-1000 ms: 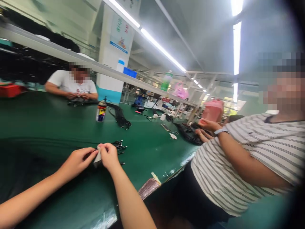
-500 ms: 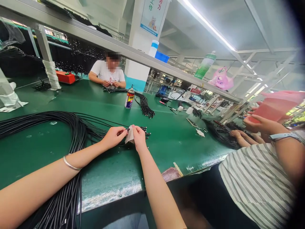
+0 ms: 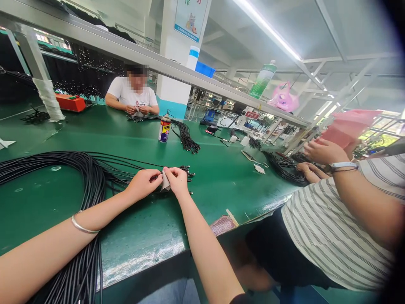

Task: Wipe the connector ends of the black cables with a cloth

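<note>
My left hand is closed, its fingertips pinching a black cable just left of a white cloth. Pressed against it, my right hand grips the cloth, which seems folded over the cable's end; the end itself is hidden. Beneath and beyond my hands lie more black cables in a thick bundle, which curves across the table and hangs over its front edge under my left forearm. Several metal-tipped cable ends poke out to the right of my right hand.
On the green table stands a spray can, near another cable bundle. A co-worker sits across. At right, a person in a striped top holds a pink bag. A shelf spans above the table.
The view has swung a little to the right, so most things sit further left. My hands have drawn closer together at the cloth. The person at right has shifted the pink bag slightly.
</note>
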A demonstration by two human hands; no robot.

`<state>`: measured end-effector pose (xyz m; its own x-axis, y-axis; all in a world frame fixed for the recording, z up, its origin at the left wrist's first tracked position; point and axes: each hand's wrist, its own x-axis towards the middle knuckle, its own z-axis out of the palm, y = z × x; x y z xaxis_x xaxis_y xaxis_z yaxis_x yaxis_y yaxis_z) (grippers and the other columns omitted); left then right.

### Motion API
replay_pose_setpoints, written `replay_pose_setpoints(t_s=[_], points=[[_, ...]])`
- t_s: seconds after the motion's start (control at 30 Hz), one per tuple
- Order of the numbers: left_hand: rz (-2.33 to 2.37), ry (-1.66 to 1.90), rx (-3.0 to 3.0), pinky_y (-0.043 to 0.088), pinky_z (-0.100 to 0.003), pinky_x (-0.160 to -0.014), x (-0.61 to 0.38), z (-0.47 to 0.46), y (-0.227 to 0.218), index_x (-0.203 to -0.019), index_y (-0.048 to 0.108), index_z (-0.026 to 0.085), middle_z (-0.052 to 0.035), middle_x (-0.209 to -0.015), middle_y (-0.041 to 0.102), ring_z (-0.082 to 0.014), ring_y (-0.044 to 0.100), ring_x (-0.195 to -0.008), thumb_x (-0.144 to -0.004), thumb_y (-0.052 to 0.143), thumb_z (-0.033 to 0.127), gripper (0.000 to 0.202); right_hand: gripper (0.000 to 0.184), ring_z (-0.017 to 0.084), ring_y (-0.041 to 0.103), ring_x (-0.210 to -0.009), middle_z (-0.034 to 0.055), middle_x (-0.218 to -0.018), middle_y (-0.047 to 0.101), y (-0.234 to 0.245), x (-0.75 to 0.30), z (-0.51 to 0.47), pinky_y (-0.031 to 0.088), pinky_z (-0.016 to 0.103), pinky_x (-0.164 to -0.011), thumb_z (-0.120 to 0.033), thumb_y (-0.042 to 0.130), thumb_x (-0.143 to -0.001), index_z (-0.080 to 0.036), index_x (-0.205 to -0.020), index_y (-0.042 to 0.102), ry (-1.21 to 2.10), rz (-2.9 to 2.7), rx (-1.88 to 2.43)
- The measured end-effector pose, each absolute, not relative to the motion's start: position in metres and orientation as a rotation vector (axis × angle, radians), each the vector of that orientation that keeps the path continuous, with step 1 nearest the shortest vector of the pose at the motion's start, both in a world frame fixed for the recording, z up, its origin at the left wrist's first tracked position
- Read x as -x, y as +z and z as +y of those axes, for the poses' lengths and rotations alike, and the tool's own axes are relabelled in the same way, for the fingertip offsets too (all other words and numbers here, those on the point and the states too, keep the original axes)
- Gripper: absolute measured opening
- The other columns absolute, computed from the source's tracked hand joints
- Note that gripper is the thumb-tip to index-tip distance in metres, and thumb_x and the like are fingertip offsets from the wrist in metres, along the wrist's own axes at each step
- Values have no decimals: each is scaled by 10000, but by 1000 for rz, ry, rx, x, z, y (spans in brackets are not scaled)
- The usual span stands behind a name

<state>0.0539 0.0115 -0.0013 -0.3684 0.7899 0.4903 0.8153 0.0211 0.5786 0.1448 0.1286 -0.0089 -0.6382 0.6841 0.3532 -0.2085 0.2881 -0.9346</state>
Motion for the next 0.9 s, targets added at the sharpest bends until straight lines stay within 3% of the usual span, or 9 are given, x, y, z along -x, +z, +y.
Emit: replay_pose_setpoints(t_s=[0.33,0.6,0.9], points=[[-2247,-1247,1749,287,-236,-572,-53,11,-1,-641,496,172,15,-587,484,-115,433,-563,-900,430,345,318,337,142,548,-612,40,-654,646,-9,-144,126,434,259,-604,-464,654,-738,-133,-676,662,1483,-1715,492],[-2329,-891,1641,283,-246,-569,-59,10,3,-664,474,184,2,-633,509,-127,458,-578,-908,405,369,314,390,136,501,-585,23,-620,600,-14,-142,130,404,253,-569,-519,584,-773,-146,-672,631,1445,-1815,504],[-2308,-627,1600,377,-258,-564,-61,-4,4,-958,631,188,-47,-912,677,-193,625,-729,-932,364,396,339,301,152,532,-637,-13,-610,584,-15,-136,124,394,247,-584,-412,521,-811,-188,-630,608,1288,-1901,565]])
